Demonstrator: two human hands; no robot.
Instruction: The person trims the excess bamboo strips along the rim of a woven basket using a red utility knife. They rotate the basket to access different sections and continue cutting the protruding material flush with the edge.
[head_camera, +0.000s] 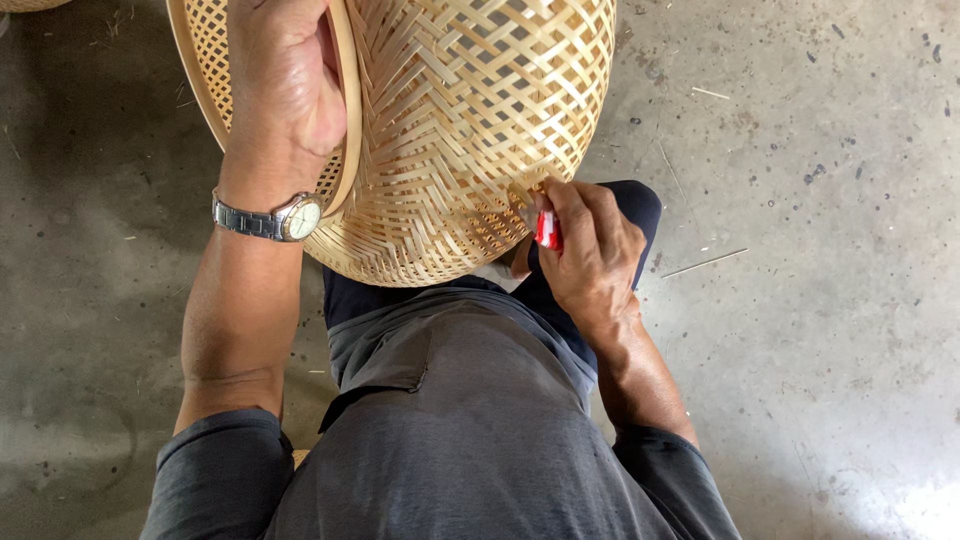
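Observation:
A large woven bamboo basket rests on its side against my lap, its open rim facing left. My left hand grips the basket's rim from above; a metal wristwatch sits on that wrist. My right hand is closed around a small red tool, whose end touches the basket's lower right wall where a loose strip sticks out. The tool's tip is hidden by my fingers.
A grey concrete floor lies all around, speckled with dark spots. Thin bamboo slivers lie on it to the right. The edge of another woven piece shows at the top left corner.

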